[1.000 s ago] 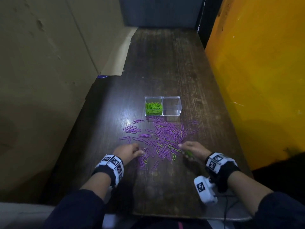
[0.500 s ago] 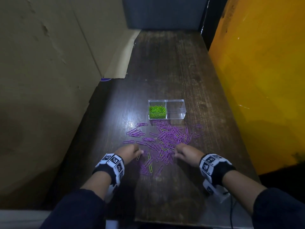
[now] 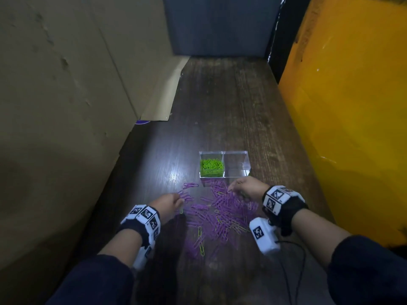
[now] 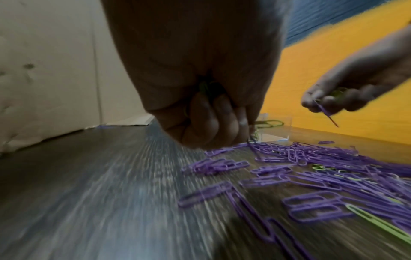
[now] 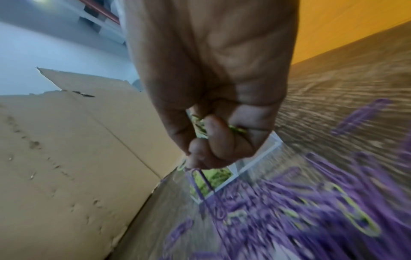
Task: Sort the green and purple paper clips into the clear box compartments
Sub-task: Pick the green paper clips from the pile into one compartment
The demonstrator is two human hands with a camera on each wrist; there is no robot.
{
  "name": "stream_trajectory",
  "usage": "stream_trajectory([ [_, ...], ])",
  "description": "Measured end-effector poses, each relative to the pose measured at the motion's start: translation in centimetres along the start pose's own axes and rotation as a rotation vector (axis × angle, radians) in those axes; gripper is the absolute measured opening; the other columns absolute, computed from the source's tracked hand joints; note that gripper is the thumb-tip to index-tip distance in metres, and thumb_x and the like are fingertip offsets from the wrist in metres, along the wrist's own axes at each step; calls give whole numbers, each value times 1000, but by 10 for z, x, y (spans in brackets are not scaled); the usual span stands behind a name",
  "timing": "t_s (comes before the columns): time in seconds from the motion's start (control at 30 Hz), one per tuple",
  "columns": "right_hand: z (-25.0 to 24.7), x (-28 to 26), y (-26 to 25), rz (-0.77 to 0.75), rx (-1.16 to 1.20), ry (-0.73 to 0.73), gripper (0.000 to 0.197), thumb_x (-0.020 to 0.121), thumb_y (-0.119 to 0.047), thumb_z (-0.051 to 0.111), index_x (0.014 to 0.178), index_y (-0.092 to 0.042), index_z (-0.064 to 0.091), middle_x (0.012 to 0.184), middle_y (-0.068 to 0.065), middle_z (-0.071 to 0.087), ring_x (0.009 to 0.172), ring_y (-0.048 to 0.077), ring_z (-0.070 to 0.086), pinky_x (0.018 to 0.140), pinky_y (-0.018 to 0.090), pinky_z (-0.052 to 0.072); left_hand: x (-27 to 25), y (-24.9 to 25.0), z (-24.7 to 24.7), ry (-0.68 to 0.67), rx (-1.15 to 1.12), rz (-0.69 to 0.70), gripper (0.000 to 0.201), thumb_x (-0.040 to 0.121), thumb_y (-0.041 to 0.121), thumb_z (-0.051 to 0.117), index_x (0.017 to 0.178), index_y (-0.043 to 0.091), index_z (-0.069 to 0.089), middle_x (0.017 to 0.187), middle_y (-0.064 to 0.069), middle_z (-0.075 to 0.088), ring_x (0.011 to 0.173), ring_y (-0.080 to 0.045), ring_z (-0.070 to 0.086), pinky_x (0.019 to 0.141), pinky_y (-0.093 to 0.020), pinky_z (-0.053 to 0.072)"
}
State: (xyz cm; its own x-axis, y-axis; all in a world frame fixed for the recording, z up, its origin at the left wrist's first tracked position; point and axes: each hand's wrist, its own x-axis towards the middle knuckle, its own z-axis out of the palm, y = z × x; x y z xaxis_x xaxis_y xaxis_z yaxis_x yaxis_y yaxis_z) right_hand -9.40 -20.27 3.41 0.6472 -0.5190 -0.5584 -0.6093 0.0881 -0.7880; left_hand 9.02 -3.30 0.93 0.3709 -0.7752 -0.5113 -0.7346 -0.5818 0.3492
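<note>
A clear two-compartment box [image 3: 246, 160] stands on the dark wooden table [image 3: 220, 95]. Its left compartment holds green paper clips [image 3: 211, 167]; nothing shows in the right one. Purple paper clips [image 3: 222, 213] lie spread in front of it, with a few green ones [image 3: 200, 245] among them. My left hand [image 3: 179, 203] is at the pile's left edge, curled round green clips [image 4: 208, 88]. My right hand [image 3: 233, 189] hovers just before the box, fingers curled on green clips [image 5: 199, 126], and a purple clip [image 5: 200, 183] dangles from its fingertips.
Cardboard sheets [image 3: 66, 106] wall the left side and a yellow panel [image 3: 352, 128] the right. A dark blue panel [image 3: 220, 25] closes the far end. A cable [image 3: 293, 271] trails from the right wrist camera near the table's front edge.
My right hand has lifted off the pile's near side and moved forward to the box front, with a purple clip hanging from it. My left hand has shifted slightly forward along the pile's left edge.
</note>
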Motion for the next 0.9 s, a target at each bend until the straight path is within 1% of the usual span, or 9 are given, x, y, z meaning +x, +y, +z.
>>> stream_trajectory([
  [0.1,-7,17,-26,-17,47,-32,22,92,-2,47,72,-10,53,38,-6,49,27,0,37,31,7,21,7,8,-19,-100,50,30,43,100,36,33,112,2,57,95,-13,59,92,-23,56,75,-22,33],
  [0.27,-5,22,-40,7,-344,-224,20,91,-5,51,102,2,67,56,-7,61,27,-2,36,32,11,25,30,2,-34,24,-145,51,37,97,37,39,72,12,50,61,5,42,60,-12,44,54,-19,31],
  [0.4,-3,29,-30,27,-365,-186,24,93,-3,44,103,3,65,61,2,53,25,-4,35,32,9,26,47,-3,-21,53,-306,28,37,94,30,49,59,20,41,55,5,43,49,-5,39,49,-16,30],
  [0.5,-10,40,-43,-22,-184,-77,24,94,-3,42,81,-8,61,55,2,46,26,-3,36,31,11,27,58,2,-20,85,-480,22,34,95,23,50,62,18,45,54,4,50,43,-3,42,52,-19,36],
  [0.67,-8,78,-80,-16,-56,101,11,94,-5,43,92,-9,53,61,2,43,41,8,38,30,12,27,88,35,-51,217,-566,14,38,98,35,36,65,22,47,61,4,46,59,-15,44,64,-26,37],
  [0.73,-5,89,-89,52,-46,93,10,93,-6,45,89,-4,54,64,5,43,49,13,40,33,15,33,101,52,-61,230,-618,-12,42,99,37,31,67,18,50,58,2,43,54,-16,41,55,-25,32],
  [0.8,-6,91,-94,79,-185,56,17,93,-11,46,90,1,58,75,11,50,63,19,47,43,16,38,110,70,-69,190,-680,-53,48,100,37,28,86,4,59,60,-4,47,52,-20,47,48,-24,33],
  [0.83,-8,92,-95,67,-243,44,25,94,-13,45,102,6,59,86,15,53,75,21,48,51,18,40,113,79,-72,163,-691,-83,51,100,38,28,97,-2,59,67,-10,54,59,-26,57,49,-27,41],
  [0.9,-13,88,-96,53,-241,50,35,94,-12,41,120,9,53,112,25,57,89,23,48,68,28,44,118,91,-75,128,-703,-139,55,98,43,29,108,-4,57,93,-20,61,85,-36,66,64,-39,55],
])
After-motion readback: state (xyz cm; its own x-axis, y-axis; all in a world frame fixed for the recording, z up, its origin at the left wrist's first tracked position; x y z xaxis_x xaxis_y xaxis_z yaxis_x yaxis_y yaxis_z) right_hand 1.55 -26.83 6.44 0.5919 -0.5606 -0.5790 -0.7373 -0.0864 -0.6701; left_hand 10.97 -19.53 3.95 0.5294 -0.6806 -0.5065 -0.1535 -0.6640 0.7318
